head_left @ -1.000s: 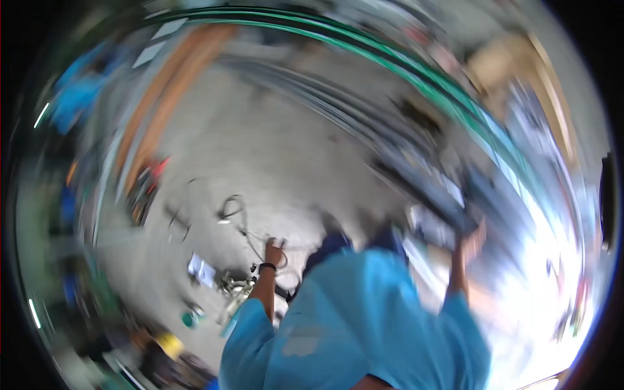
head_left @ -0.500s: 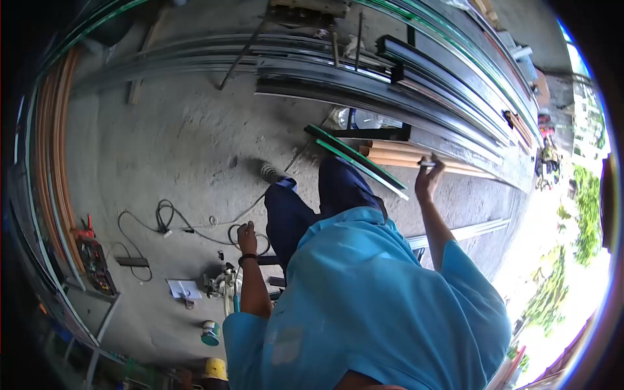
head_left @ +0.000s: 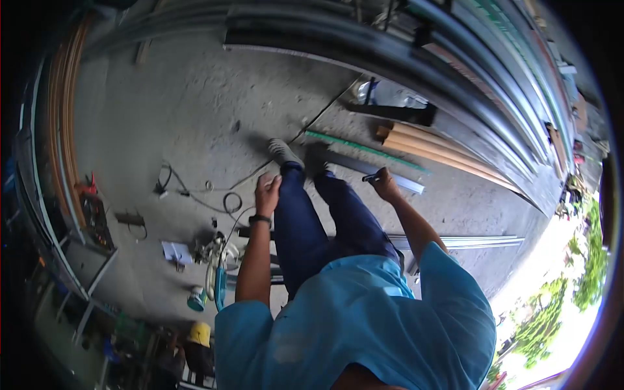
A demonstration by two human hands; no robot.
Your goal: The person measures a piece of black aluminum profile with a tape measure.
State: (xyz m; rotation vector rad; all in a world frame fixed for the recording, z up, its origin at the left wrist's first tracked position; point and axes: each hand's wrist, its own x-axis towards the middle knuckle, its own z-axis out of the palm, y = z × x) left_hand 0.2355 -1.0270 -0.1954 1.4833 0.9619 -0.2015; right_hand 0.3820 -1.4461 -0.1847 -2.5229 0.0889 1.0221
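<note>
My left hand point(head_left: 266, 194), with a dark band at the wrist, hangs beside my left leg. Its fingers are loosely bent and a little apart, and nothing shows in them. My right hand point(head_left: 386, 186) is closed on a short marker-like object point(head_left: 371, 177), dark with a light part; its exact kind is hard to make out. Beyond that hand, a grey metal bar point(head_left: 374, 168) lies on the floor, partly behind my right leg. Next to the bar runs a thin green strip point(head_left: 364, 148).
Long dark metal profiles point(head_left: 325, 45) are stacked ahead, with brown bars point(head_left: 442, 153) to the right. A cable point(head_left: 195, 190) winds over the concrete floor. A power saw point(head_left: 213, 263) stands at my left, near a paper sheet point(head_left: 177, 252). Pale bars point(head_left: 461, 242) lie at my right.
My view has shifted and my body stands more upright. The green strip and grey bar now lie lower, by my feet. My right hand has come inward with the marker-like object; my left hand has moved forward.
</note>
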